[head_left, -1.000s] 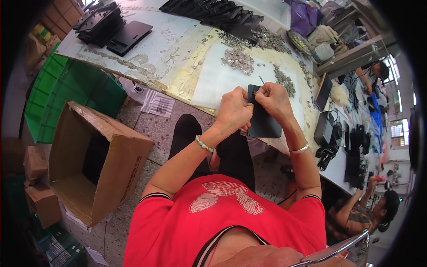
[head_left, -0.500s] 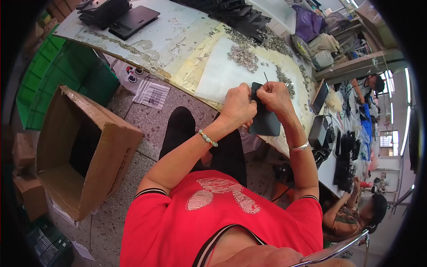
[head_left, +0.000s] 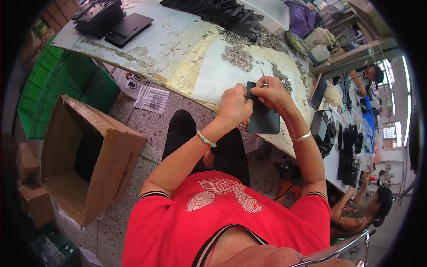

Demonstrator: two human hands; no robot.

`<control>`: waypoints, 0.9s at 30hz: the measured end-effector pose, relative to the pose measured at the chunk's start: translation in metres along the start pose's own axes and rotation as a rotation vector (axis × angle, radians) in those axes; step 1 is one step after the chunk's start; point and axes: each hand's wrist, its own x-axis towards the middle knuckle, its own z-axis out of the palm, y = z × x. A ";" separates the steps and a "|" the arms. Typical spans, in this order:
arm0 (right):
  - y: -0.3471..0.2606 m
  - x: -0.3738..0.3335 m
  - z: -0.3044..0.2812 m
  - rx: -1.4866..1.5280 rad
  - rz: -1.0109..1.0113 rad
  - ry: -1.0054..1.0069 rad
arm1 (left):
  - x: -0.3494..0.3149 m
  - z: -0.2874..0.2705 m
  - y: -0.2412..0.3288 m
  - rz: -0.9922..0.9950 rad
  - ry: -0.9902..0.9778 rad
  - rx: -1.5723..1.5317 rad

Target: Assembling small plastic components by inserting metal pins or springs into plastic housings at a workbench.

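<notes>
A flat black panel with rounded corners is held over the near edge of the worktable. My left hand grips the panel's left side, fingers curled around it. Close by, at the panel's upper end, my right hand is closed in a pinch on a thin pointed metal tool, whose tip sticks up past the fingers; its exact kind does not show. Beyond both hands, a heap of small shiny metal pieces lies on a white sheet.
Stacked black panels and a single dark panel lie at the table's far left. More black parts are piled at the back. An open cardboard box and green crates stand left. Co-workers sit at right.
My right hand has shifted slightly left and up on the panel, the thin tool with it. The left hand keeps its hold. The whole view has shifted a little.
</notes>
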 end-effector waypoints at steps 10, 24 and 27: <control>0.014 -0.038 -0.034 -0.028 -0.169 0.051 | 0.006 -0.011 0.026 -0.083 -0.062 0.113; 0.040 -0.029 -0.030 -0.703 -0.536 0.215 | 0.033 -0.004 0.001 0.105 0.111 0.436; 0.043 -0.026 -0.029 -0.662 -0.570 0.207 | 0.035 -0.004 0.000 0.149 0.123 0.453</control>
